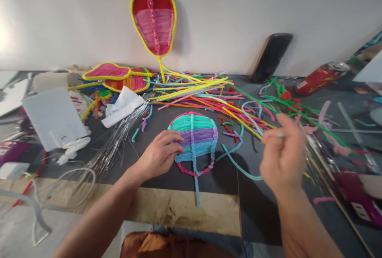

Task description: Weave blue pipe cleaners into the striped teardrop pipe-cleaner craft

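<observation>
The round, flat disc of teal, purple and blue fuzzy pipe cleaners (pixel 200 136), laid near the front edge of the dark grey bench (pixel 158 122), should be found light, soft and easily bent — best taken by its twisted pink rim (pixel 182 169). Its left side is met by the loosely curled left hand (pixel 162 152); the right hand (pixel 283 152) is raised, fingers bent, blurred — whether anything is pinched by either cannot be told.

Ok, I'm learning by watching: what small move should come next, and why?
I'd probably lay the curved light-blue stem across below the blue rows: the gap between them and the pink rim is mostly open, the left hand touches the left edge of the round piece, and the right hand is apart from it.
</observation>
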Demonstrator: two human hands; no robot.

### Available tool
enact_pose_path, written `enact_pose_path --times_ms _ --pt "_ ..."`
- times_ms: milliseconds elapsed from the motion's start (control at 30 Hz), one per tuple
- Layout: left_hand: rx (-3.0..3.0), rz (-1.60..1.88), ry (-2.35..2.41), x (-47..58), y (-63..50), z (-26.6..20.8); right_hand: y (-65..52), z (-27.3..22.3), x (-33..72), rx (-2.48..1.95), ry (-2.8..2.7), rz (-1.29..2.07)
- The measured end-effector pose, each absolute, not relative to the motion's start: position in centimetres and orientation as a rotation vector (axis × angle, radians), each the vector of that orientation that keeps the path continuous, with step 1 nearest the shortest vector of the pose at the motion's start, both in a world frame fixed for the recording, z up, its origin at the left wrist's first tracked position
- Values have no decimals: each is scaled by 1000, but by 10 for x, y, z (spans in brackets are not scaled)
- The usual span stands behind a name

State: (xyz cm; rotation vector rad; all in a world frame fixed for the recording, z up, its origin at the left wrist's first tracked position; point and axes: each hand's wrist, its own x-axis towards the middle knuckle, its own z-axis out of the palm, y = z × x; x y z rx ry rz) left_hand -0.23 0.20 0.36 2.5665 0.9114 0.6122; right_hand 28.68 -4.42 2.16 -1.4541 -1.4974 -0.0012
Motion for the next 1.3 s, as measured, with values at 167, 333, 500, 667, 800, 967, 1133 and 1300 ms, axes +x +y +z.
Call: enact_pose_path --times_ms 167,333,500,667,800,967,1133,1300 --pt "2570 509 927 2 -2 2 -56 13 252 -1435 -2015 94" --pt "2582 521 1199 0 0 -2 -58 2 234 -1372 -2443 407" --pt "2294 681 1674 -17 11 3 -56 -8 231 -1339 -2518 488" --pt "1442 460 1519 -14 8 9 -54 -9 234 -1198 -2149 368" --pt "987 637 1072 4 -1 5 -57 -9 229 -1041 -2090 304" --pt "832 956 1003 10 -1 4 -55 -8 229 -1156 -1687 690" --pt "893 1026 912 8 -3 7 -44 -11 235 -1182 -995 1347" --pt "946 898 860 18 -11 2 -44 -19 229 -1184 -841 1635"
